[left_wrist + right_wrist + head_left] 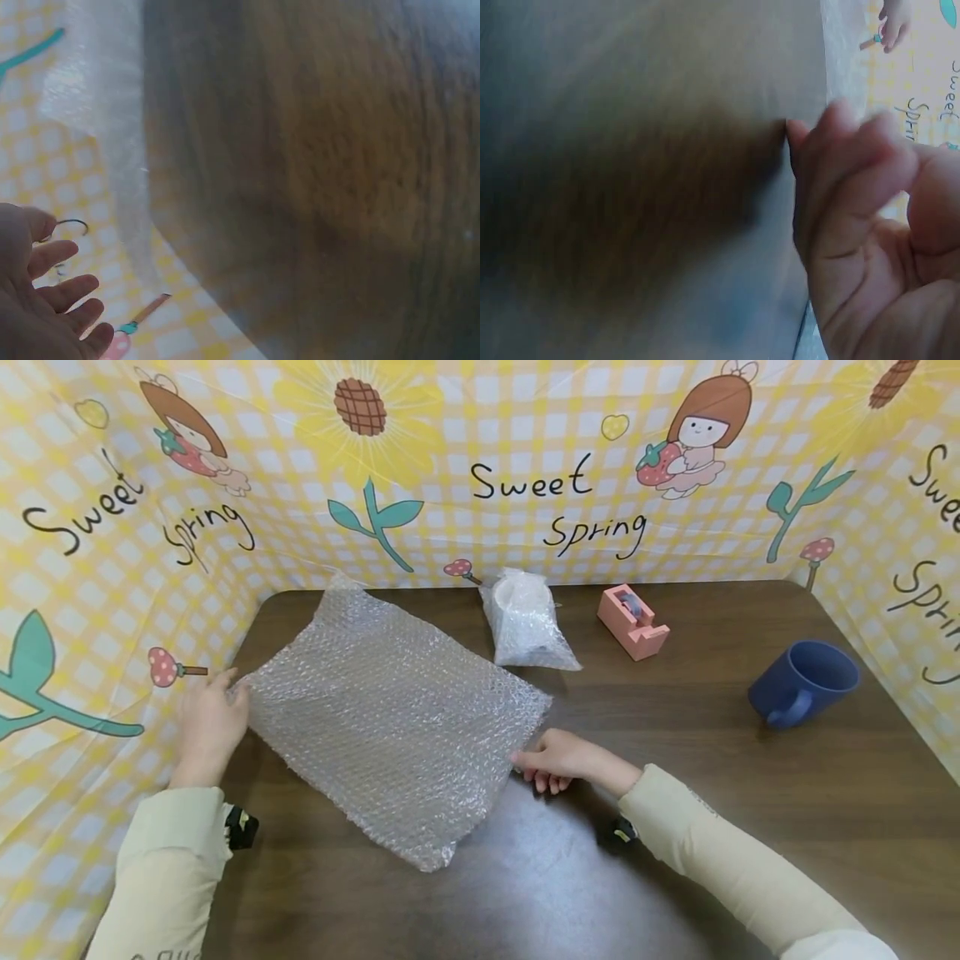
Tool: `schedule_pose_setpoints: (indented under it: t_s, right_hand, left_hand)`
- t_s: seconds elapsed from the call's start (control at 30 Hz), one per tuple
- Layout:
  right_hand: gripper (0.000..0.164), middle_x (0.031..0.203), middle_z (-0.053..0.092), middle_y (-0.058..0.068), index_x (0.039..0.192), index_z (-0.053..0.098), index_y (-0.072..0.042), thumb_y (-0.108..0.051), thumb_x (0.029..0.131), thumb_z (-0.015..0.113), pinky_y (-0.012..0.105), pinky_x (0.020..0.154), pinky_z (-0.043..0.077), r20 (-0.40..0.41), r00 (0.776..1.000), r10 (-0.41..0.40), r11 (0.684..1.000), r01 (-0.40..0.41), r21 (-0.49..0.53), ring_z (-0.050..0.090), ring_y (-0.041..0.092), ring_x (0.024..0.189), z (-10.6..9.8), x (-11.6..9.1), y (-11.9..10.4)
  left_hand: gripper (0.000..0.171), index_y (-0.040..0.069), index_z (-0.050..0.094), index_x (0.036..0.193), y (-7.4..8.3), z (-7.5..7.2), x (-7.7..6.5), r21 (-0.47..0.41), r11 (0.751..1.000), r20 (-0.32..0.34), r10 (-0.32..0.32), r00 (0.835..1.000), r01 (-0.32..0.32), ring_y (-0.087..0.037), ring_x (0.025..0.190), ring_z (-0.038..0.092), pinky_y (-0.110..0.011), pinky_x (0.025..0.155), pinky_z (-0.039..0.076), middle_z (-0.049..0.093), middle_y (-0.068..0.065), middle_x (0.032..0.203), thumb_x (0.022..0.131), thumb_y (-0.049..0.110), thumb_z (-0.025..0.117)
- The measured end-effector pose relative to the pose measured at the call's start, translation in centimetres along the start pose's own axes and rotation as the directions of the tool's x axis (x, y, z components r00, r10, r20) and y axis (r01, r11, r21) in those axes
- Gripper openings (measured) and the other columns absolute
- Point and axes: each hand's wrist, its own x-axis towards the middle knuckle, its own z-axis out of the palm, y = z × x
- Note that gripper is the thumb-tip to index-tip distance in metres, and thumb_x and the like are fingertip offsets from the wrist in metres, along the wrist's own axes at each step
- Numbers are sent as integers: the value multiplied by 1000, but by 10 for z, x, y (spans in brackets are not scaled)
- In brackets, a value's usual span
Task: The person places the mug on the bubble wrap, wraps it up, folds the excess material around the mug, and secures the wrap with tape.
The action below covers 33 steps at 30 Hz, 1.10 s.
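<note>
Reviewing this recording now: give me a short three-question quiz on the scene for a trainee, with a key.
1. Multiple choice: in the head view, what lies between the left hand and the right hand?
A) a folded towel
B) a bubble wrap sheet
C) a cardboard box

2. Fill in: in the head view, the pink tape dispenser stands between the blue mug and the ____.

3. True or false: the blue mug is covered in bubble wrap.

Key: 1. B. 2. small wrapped package. 3. False; it stands uncovered.
</note>
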Motion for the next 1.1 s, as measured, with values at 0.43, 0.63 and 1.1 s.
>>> schedule_pose_setpoints:
  t_s: [0.43, 0.63, 1.1]
  right_hand:
    - [38, 46, 51, -7, 56, 63, -8, -26, 89, 66, 18, 41, 29, -97, 992, -86, 994, 92, 53, 35, 5, 36, 10, 6, -6]
    - [27, 46, 50, -8, 72, 72, -1, -22, 89, 65, 18, 41, 30, -132, 989, -67, 995, 76, 64, 33, 4, 36, 12, 7, -8]
    - [19, 47, 49, -9, 78, 74, -5, -19, 86, 66, 20, 46, 31, -252, 962, -105, 994, 108, -2, 37, 5, 43, 6, 7, -5]
  left_hand:
    - [55, -17, 29, 139, -19, 1, 7, -19, 987, 229, -153, 961, 162, -57, 122, 38, -63, 101, 34, 36, -43, 136, 102, 23, 23]
    - [54, -17, 34, 137, -19, 5, 7, -38, 972, 205, -220, 954, 233, -55, 122, 40, -60, 101, 36, 39, -42, 134, 101, 24, 36]
    - [51, -14, 47, 130, -16, 11, -3, -137, 972, -8, -192, 981, 190, -53, 112, 39, -54, 87, 37, 46, -44, 122, 81, -2, 46]
